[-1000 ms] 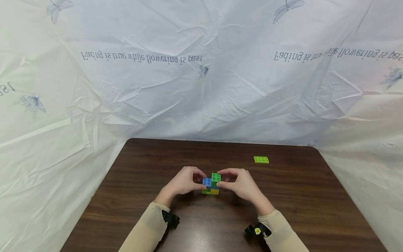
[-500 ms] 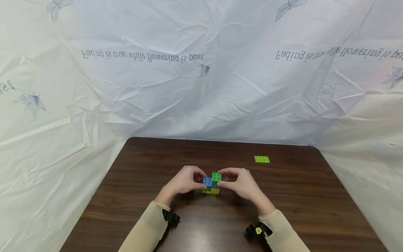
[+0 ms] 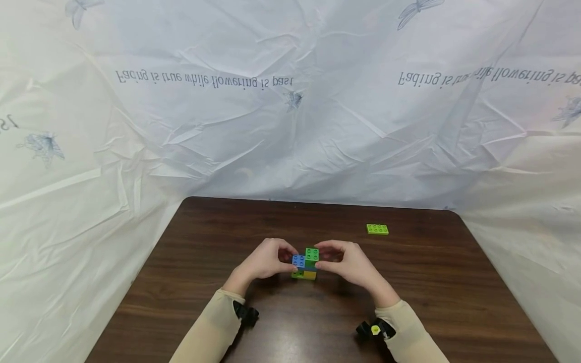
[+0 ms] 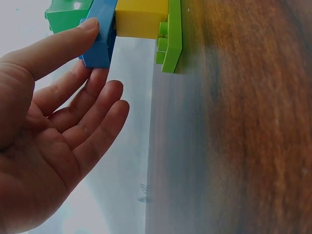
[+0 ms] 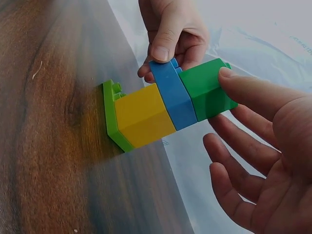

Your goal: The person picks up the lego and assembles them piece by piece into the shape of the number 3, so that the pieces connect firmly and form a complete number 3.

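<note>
A small stack of toy building bricks stands on the table in front of me. In the right wrist view its layers are a lime green plate (image 5: 111,114) on the tabletop, a yellow brick (image 5: 145,116), a blue brick (image 5: 173,96) and a green brick (image 5: 205,91) on top. My left hand (image 3: 269,259) pinches the overhanging left end of the blue brick between thumb and fingers. My right hand (image 3: 351,262) holds the green brick at its right edge, thumb on the near side, while its other fingers are spread below in the right wrist view.
Another lime green plate (image 3: 377,229) with studs lies farther back on the right of the dark wooden table (image 3: 218,222). Behind the table hangs a white printed sheet (image 3: 254,126). Each wrist wears a black camera strap.
The right hand has eased slightly to the right, its thumb now nearer the green brick's edge. The left hand and the stack look the same; the head view has shifted a little.
</note>
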Tool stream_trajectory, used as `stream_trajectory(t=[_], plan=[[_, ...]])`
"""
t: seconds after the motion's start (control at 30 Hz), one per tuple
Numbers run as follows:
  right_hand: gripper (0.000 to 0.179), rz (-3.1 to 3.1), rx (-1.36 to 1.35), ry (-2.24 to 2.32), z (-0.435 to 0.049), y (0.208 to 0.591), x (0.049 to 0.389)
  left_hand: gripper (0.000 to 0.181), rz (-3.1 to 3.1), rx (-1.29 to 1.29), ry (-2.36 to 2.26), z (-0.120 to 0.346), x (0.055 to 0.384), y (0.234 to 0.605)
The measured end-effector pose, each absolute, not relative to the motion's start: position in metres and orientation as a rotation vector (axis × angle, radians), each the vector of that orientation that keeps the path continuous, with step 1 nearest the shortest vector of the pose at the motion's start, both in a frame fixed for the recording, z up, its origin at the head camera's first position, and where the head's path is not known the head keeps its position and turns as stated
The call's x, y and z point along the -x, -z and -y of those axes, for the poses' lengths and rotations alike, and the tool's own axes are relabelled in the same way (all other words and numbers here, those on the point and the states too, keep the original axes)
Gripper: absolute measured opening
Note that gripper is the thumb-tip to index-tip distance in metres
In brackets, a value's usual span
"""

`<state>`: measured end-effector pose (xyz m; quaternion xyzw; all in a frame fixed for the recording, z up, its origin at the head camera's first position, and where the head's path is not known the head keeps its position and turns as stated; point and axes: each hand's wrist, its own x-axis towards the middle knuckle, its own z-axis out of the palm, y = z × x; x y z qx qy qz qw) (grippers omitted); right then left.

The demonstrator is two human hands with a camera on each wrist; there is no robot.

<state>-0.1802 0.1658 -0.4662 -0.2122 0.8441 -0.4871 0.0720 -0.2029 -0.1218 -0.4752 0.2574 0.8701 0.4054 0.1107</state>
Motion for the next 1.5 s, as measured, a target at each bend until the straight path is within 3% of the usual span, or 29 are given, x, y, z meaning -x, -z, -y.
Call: stream_trajectory(t=[0.47, 1.5], plan=[[0.04, -2.484, 0.651, 1.446, -0.186, 0.48, 0.191, 0.029, -2.562, -0.751, -1.187, 0.12, 0.204, 0.478], [0.05, -2.698, 0.246, 1.362, -0.261, 0.505, 0.222, 0.029, -2.567, -0.749, -1.188, 0.122, 0.201, 0.476]])
